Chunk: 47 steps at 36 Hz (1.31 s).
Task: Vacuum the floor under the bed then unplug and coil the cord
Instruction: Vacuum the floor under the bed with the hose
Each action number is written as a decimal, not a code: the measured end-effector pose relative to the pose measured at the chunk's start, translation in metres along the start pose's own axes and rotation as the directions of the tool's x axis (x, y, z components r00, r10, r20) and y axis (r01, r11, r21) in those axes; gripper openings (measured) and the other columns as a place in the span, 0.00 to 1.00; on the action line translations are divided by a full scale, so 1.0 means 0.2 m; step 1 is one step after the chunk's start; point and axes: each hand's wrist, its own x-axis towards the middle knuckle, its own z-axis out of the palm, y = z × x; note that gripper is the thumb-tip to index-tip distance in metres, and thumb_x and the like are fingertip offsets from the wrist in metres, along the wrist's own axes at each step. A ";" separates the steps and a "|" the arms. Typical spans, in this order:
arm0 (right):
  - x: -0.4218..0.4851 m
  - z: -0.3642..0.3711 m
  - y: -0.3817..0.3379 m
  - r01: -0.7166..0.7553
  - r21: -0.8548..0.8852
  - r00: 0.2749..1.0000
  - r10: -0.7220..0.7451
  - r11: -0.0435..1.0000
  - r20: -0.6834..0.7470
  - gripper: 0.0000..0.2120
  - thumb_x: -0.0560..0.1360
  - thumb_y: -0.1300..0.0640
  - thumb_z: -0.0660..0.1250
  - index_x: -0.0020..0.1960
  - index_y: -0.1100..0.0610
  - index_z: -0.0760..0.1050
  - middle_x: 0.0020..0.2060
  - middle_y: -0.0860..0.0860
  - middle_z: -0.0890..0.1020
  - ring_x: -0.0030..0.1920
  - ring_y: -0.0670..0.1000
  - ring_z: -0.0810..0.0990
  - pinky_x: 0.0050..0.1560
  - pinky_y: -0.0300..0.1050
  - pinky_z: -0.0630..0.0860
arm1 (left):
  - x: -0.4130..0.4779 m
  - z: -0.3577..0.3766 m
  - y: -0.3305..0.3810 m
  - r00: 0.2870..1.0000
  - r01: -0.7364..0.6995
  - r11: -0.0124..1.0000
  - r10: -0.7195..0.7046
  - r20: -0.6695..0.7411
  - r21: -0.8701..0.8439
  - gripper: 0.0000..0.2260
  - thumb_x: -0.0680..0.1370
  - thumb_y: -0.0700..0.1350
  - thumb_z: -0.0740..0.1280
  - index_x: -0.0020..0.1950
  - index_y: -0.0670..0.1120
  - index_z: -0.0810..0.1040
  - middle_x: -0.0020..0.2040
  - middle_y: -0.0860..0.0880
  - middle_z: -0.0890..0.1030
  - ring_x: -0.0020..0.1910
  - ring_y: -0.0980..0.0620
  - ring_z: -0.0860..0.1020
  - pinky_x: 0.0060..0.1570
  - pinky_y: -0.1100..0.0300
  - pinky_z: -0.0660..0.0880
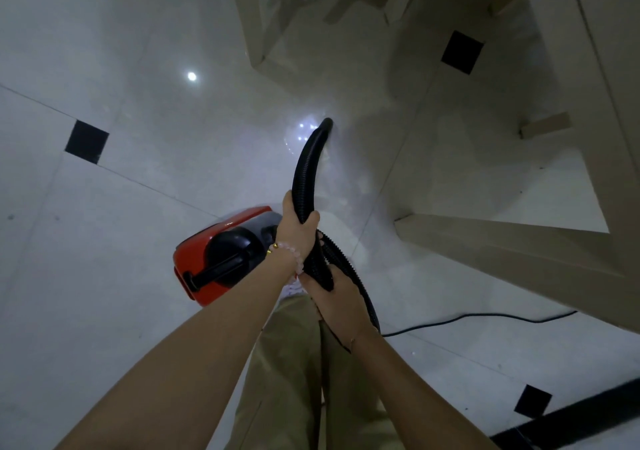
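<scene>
Most of the view is pale glossy floor [121, 241], tiled with small black square insets [86, 141]; it spreads out on every side of the fingers and reflects a round ceiling light [192, 76] far out to their left. A beige wooden bed frame [519, 241] fills the area to the right of the fingers and beyond them, its rails standing on the floor with open floor showing beneath. A pair of khaki trousers [287, 363] hangs straight below the fingers, on the near side.

A red and black vacuum [207, 259] sits on the floor just left of the fingers, its black carry handle facing up. A black ribbed hose [304, 169] runs from the fingers forward in a gentle arc, and its open end [325, 124] meets the floor well ahead of them, near the bed frame's corner. Another length of hose loops back past the right wrist. A thin black cord [485, 316] trails across the floor to the right of the fingers, toward the bed frame.

The left hand [298, 229] is the forward one; its fingers [311, 217] are curled tightly round the hose. The right hand [337, 299] sits just behind it, touching the left wrist, and its fingers also wrap the hose. A pale beaded bracelet [287, 252] circles the left wrist.
</scene>
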 end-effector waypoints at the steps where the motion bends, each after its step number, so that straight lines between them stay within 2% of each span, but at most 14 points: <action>1: 0.00 0.00 0.00 0.002 0.001 1.000 -0.002 1.000 0.002 0.16 0.74 0.41 0.65 0.53 0.53 0.77 0.45 0.49 0.83 0.47 0.48 0.80 0.55 0.50 0.77 | 0.00 0.00 0.00 1.000 -0.004 1.000 0.004 -0.019 -0.002 0.20 0.79 0.42 0.60 0.70 0.50 0.61 0.42 0.43 0.74 0.38 0.45 0.75 0.42 0.50 0.78; 5: 0.00 -0.01 -0.01 0.008 -0.009 1.000 -0.008 1.000 0.001 0.16 0.75 0.43 0.65 0.54 0.54 0.77 0.46 0.51 0.83 0.48 0.50 0.80 0.55 0.49 0.77 | 0.01 0.01 -0.01 0.997 -0.019 1.000 0.018 -0.080 -0.006 0.21 0.79 0.42 0.60 0.71 0.48 0.60 0.41 0.43 0.74 0.38 0.45 0.75 0.43 0.49 0.78; 10: 0.01 -0.02 -0.02 0.007 -0.030 1.000 -0.007 1.000 -0.003 0.17 0.75 0.41 0.64 0.50 0.54 0.78 0.44 0.52 0.83 0.46 0.51 0.81 0.53 0.50 0.77 | 0.03 0.01 -0.02 0.996 -0.005 1.000 0.005 -0.084 0.004 0.21 0.79 0.43 0.60 0.71 0.48 0.60 0.43 0.43 0.75 0.39 0.45 0.76 0.45 0.47 0.79; 13: 0.02 -0.03 -0.03 -0.004 -0.082 1.000 0.004 0.997 -0.004 0.21 0.72 0.36 0.62 0.52 0.52 0.76 0.45 0.51 0.83 0.46 0.53 0.81 0.50 0.52 0.78 | 0.04 0.01 -0.01 0.999 -0.007 1.000 0.007 -0.038 0.001 0.20 0.79 0.42 0.60 0.70 0.48 0.61 0.43 0.43 0.74 0.37 0.46 0.75 0.37 0.53 0.78; 15: 0.01 -0.02 -0.03 -0.003 -0.037 1.000 0.003 0.999 -0.011 0.22 0.73 0.38 0.63 0.54 0.55 0.77 0.46 0.53 0.83 0.48 0.53 0.81 0.53 0.51 0.76 | 0.05 0.01 0.01 1.000 0.010 1.000 -0.010 0.018 -0.001 0.20 0.79 0.40 0.60 0.70 0.48 0.61 0.42 0.43 0.73 0.35 0.48 0.74 0.33 0.57 0.76; 18: 0.00 -0.02 -0.05 0.002 -0.004 1.000 -0.002 1.000 -0.028 0.20 0.76 0.43 0.64 0.56 0.59 0.77 0.50 0.56 0.82 0.52 0.54 0.79 0.51 0.44 0.73 | 0.06 0.01 0.03 0.995 0.021 0.999 -0.023 0.095 0.032 0.20 0.80 0.40 0.60 0.70 0.47 0.60 0.41 0.44 0.73 0.34 0.49 0.74 0.32 0.58 0.76; 22: -0.01 -0.02 -0.06 0.019 -0.002 0.999 -0.020 1.000 -0.045 0.20 0.76 0.44 0.63 0.56 0.59 0.77 0.50 0.57 0.82 0.52 0.54 0.79 0.55 0.48 0.74 | 0.08 0.00 0.05 0.988 0.012 0.996 -0.026 0.155 0.089 0.21 0.80 0.40 0.60 0.71 0.45 0.59 0.41 0.44 0.73 0.35 0.50 0.74 0.34 0.59 0.76; 28: 0.01 -0.02 -0.06 0.014 0.013 0.999 -0.014 1.000 -0.037 0.20 0.76 0.43 0.64 0.57 0.59 0.77 0.52 0.57 0.82 0.53 0.55 0.79 0.58 0.50 0.74 | 0.08 0.00 0.05 0.993 0.004 0.998 -0.012 0.121 0.067 0.20 0.80 0.40 0.59 0.70 0.48 0.59 0.39 0.45 0.72 0.32 0.51 0.73 0.31 0.61 0.75; 31: 0.02 -0.02 -0.06 -0.004 0.001 0.999 0.004 1.000 -0.033 0.20 0.76 0.45 0.63 0.58 0.61 0.76 0.52 0.59 0.81 0.54 0.57 0.78 0.58 0.50 0.73 | 0.07 0.01 0.04 0.998 -0.011 0.999 0.008 0.061 0.036 0.17 0.79 0.40 0.60 0.68 0.47 0.62 0.40 0.43 0.73 0.33 0.49 0.73 0.32 0.58 0.75; 35: 0.06 -0.03 -0.03 0.004 -0.029 1.000 -0.004 1.000 -0.013 0.21 0.73 0.38 0.62 0.55 0.53 0.76 0.48 0.54 0.82 0.50 0.55 0.80 0.54 0.52 0.76 | 0.09 0.04 0.02 0.999 -0.031 0.999 0.031 -0.008 0.034 0.18 0.79 0.40 0.60 0.68 0.46 0.62 0.38 0.45 0.73 0.31 0.50 0.73 0.30 0.60 0.75; 38: 0.09 -0.03 -0.02 0.005 0.035 0.998 -0.003 0.999 -0.055 0.18 0.73 0.38 0.63 0.52 0.50 0.77 0.46 0.50 0.83 0.48 0.51 0.81 0.56 0.51 0.76 | 0.11 0.07 0.04 0.998 -0.029 1.000 0.029 0.053 0.007 0.16 0.79 0.40 0.60 0.67 0.46 0.62 0.40 0.45 0.71 0.30 0.51 0.72 0.27 0.63 0.75; 41: 0.13 -0.05 -0.01 -0.013 0.061 0.995 0.019 0.998 -0.099 0.17 0.71 0.36 0.63 0.45 0.49 0.77 0.39 0.46 0.82 0.42 0.49 0.80 0.53 0.53 0.78 | 0.15 0.11 0.08 0.991 -0.024 0.999 0.019 0.133 0.036 0.17 0.79 0.40 0.60 0.67 0.46 0.61 0.40 0.46 0.71 0.32 0.51 0.73 0.29 0.60 0.77; 44: 0.17 -0.08 -0.03 -0.034 0.144 0.989 0.053 0.989 -0.134 0.13 0.74 0.42 0.65 0.35 0.48 0.72 0.31 0.46 0.77 0.36 0.49 0.75 0.47 0.49 0.74 | 0.21 0.16 0.14 0.971 0.000 0.995 -0.022 0.237 0.096 0.20 0.79 0.39 0.61 0.69 0.46 0.60 0.41 0.46 0.71 0.33 0.50 0.74 0.34 0.56 0.78; 47: 0.19 -0.09 -0.03 -0.060 0.272 0.984 0.103 0.960 -0.147 0.16 0.74 0.42 0.66 0.34 0.52 0.72 0.31 0.51 0.77 0.34 0.51 0.74 0.42 0.50 0.71 | 0.25 0.22 0.19 0.933 0.005 0.985 -0.065 0.353 0.170 0.20 0.79 0.38 0.61 0.69 0.47 0.61 0.41 0.45 0.71 0.33 0.51 0.74 0.31 0.60 0.77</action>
